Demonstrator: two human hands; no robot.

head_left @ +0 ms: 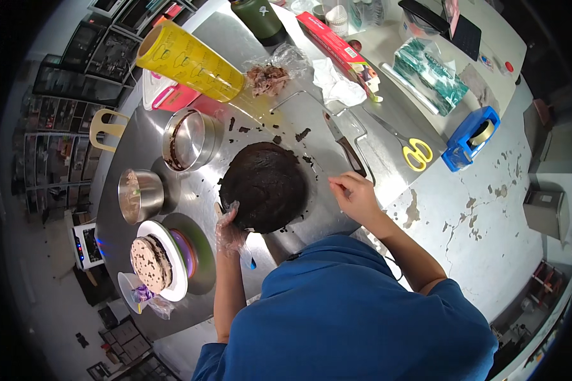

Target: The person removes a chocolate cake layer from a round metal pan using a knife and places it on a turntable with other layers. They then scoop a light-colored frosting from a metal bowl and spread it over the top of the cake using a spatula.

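A round dark chocolate cake layer [266, 186] lies before me on the steel table [190, 190], with crumbs scattered around it. My left hand [229, 227], in a clear plastic glove, is at the cake's lower left edge; its fingers are partly hidden, so its grip is unclear. My right hand [355, 196], bare, is to the right of the cake with its fingers curled together; whether it holds something small cannot be told. Just beyond it lies a knife with a brown handle [351, 153], beside a bent metal wire frame [361, 135].
Round metal cake pans [190, 139], a steel bowl [141, 196] and a speckled cake [148, 263] on a white stand [177, 281] are at left. Scissors [417, 154] and a blue tape dispenser [470, 139] are at right. A yellow roll [190, 62] and a green bottle [260, 21] stand beyond.
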